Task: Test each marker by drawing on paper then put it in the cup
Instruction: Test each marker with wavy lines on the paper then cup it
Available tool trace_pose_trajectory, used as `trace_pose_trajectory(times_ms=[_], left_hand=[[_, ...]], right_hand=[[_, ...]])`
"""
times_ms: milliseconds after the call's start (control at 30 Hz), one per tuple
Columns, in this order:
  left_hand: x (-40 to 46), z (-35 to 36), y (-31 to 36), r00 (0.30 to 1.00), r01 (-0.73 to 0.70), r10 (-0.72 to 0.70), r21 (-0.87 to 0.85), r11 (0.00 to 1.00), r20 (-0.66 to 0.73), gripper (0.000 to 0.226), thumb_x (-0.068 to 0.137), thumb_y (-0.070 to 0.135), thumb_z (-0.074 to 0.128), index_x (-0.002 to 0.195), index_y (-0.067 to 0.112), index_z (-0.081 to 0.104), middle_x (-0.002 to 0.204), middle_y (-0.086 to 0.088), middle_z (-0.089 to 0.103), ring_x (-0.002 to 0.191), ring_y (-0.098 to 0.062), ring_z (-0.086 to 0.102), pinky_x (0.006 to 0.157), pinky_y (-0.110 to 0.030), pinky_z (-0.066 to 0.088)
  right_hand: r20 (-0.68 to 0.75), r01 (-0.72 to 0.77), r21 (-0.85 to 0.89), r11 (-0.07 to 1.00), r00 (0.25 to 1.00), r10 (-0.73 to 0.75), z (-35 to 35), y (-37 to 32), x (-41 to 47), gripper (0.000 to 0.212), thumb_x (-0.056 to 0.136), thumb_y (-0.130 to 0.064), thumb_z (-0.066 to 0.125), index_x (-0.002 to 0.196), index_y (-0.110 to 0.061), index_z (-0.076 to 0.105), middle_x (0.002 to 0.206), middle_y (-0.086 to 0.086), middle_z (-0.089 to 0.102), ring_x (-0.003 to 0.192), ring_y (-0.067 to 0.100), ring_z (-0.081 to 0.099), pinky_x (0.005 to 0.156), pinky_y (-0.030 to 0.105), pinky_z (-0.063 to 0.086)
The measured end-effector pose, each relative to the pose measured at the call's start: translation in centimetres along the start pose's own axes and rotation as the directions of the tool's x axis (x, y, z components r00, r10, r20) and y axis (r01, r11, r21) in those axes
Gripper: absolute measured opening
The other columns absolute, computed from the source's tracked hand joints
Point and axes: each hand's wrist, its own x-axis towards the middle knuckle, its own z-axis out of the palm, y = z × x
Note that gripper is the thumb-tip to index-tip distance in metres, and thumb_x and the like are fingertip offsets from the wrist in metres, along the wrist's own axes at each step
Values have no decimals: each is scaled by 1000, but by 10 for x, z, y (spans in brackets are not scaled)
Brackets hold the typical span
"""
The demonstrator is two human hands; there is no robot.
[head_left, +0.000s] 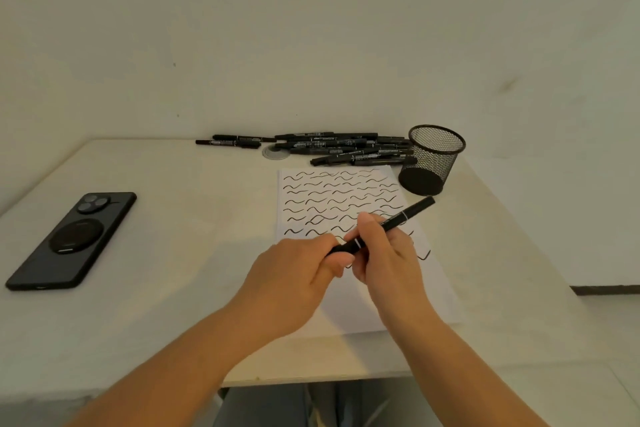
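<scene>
the off-white table (173,288) carries a sheet of paper (398,302) marked with wavy lines, a black mesh cup (431,159) at the paper's far right corner, a pile of black markers (339,147) along the far edge, a small grey disc (275,152) beside the pile, and a black phone (71,241) face down at left.

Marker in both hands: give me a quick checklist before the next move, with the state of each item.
1. Marker gripped by both hands, left hand and right hand: ok.
2. Cap off, tip showing: cannot tell, fingers cover that end.
3. Paper flat under the hands: ok.
4. Blank paper left near the hands: ok.
5. Cup upright and open, beside the paper: ok.
6. Pile of markers waiting behind the paper: ok.
</scene>
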Motion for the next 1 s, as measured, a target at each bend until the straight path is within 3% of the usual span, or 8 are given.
trace_pose_trajectory(times_ms=[133,233,333,433,567,667,767,1000], left_hand=[[3,-3,-7,984,70,-25,-252,965,177,35,94,41,35,61,35,46,49,14,46,49,-2,42,50,-15,32],[2,-13,-22,937,211,-46,-453,866,347,38,88,43,41,54,32,50,45,15,42,45,-2,34,47,-12,29],[2,-28,-57,946,323,-267,-452,832,184,36,87,43,44,57,24,51,42,11,41,43,-4,34,50,-21,30],[14,-27,-77,947,288,-316,-303,908,-47,29,95,27,42,68,28,53,48,10,49,46,0,45,54,-18,36],[28,0,-70,973,225,-230,-292,930,16,11,93,26,47,86,30,56,73,12,64,68,5,58,68,-22,44],[28,15,-73,976,214,-215,-264,940,24,9,92,28,49,93,32,56,89,13,68,85,1,63,77,-23,48],[26,18,-78,980,190,-200,-299,935,-3,11,93,28,46,90,35,54,82,18,67,81,5,62,75,-20,47],[26,19,-79,982,182,-187,-263,947,8,10,93,30,45,90,34,53,79,16,67,83,-4,63,80,-34,51]], right_hand=[[2,-16,-9,1000,1000,16,7,8,-3,45,93,-15,44,51,-22,57,37,-6,41,36,5,35,39,14,30],[-262,-13,-180,984,965,-35,-18,13,11,22,82,7,50,69,-10,58,61,-9,56,52,9,47,45,11,32],[-423,-18,44,999,905,35,-50,12,20,34,88,-11,48,56,-18,56,46,-7,48,44,11,40,37,11,30],[-178,-32,-95,995,984,14,-39,22,17,36,91,-20,49,57,-18,57,40,-8,50,39,3,43,39,13,34],[171,26,-258,966,985,19,-15,33,13,15,85,-21,60,71,-19,62,55,-3,65,50,4,56,47,14,42],[79,42,-279,959,997,-21,-15,41,14,15,83,-19,62,69,-20,62,53,-3,63,49,3,55,50,12,42],[-19,6,-309,951,1000,-13,-17,45,15,19,83,-17,59,65,-21,57,48,-2,61,45,4,53,49,15,44],[182,84,-390,917,983,-12,-12,44,10,17,83,-22,60,67,-25,59,56,0,64,50,8,55,54,20,45]])
